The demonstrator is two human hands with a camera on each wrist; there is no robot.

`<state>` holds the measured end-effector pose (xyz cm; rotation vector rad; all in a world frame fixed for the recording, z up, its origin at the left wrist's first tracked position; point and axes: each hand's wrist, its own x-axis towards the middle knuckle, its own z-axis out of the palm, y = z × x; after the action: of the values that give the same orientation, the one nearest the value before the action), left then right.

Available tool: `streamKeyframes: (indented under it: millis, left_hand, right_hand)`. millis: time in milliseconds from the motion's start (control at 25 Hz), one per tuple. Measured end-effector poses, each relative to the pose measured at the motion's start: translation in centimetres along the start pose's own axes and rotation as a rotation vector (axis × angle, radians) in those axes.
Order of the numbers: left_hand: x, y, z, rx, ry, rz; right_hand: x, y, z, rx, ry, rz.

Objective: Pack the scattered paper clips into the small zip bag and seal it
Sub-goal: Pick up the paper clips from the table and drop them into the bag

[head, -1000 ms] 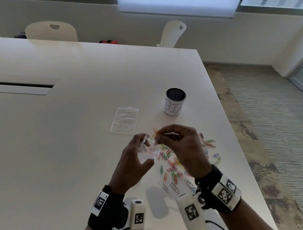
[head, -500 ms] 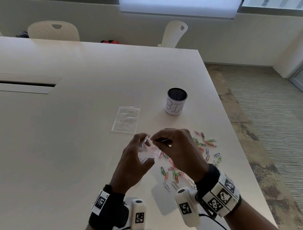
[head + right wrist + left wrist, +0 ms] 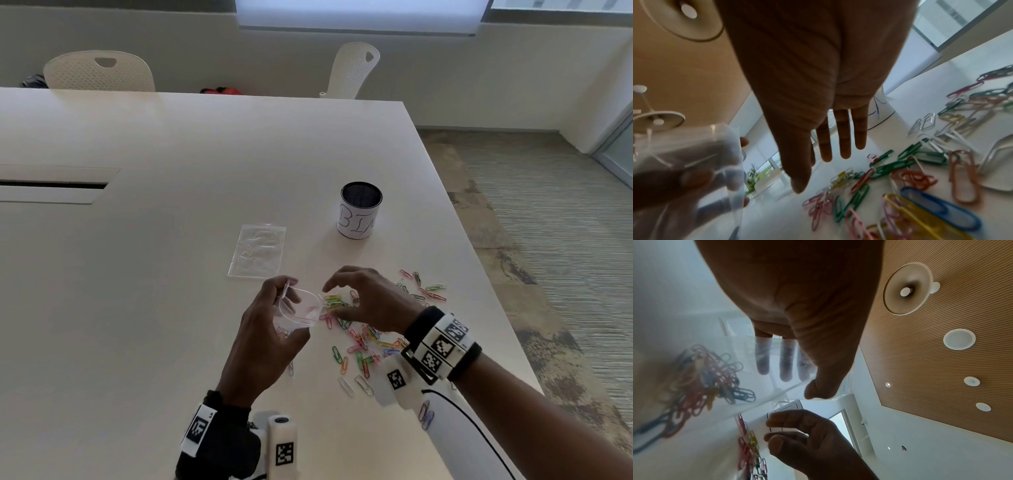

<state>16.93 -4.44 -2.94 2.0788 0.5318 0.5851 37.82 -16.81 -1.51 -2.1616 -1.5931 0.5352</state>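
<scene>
Clear plastic forms the zip bag [image 3: 298, 310], gripped in the left hand [image 3: 265, 337] above the table [image 3: 137, 308] with its mouth held open and a bunch of clips [image 3: 701, 374] already inside. Just right of it the right hand [image 3: 371, 301] hovers with fingers spread, holding nothing, over the loose coloured clips [image 3: 363, 346] scattered near the table's right edge. Behind them lie a 2nd bag [image 3: 257, 250], flat, and a cup [image 3: 360, 209].
</scene>
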Motion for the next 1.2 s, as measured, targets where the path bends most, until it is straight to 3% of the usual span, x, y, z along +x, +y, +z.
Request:
streamKeyframes:
  millis: [240, 440, 600, 800, 1200]
  left_hand:
    - [-0.2, 0.1, -0.2, -0.008, -0.001, -0.014]
    - [0.1, -0.1, 0.0, 0.006, -0.003, -0.018]
    - [0.3, 0.0, 0.4, 0.011, -0.012, -0.012]
    - [0.5, 0.2, 1.0, -0.002, -0.044, -0.008]
    - [0.6, 0.4, 1.1, -0.005, -0.055, -0.001]
  right_hand:
    - [2.0, -0.2, 1.7, -0.096, -0.134, -0.113]
    - [2.0, 0.9, 1.7, -0.178, -0.137, -0.158]
    - [1.2, 1.3, 0.9, -0.237, -0.132, -0.137]
    - [-0.2, 1.3, -0.3, -0.372, -0.275, -0.075]
    - [-0.9, 1.2, 0.3, -0.276, -0.121, -0.091]
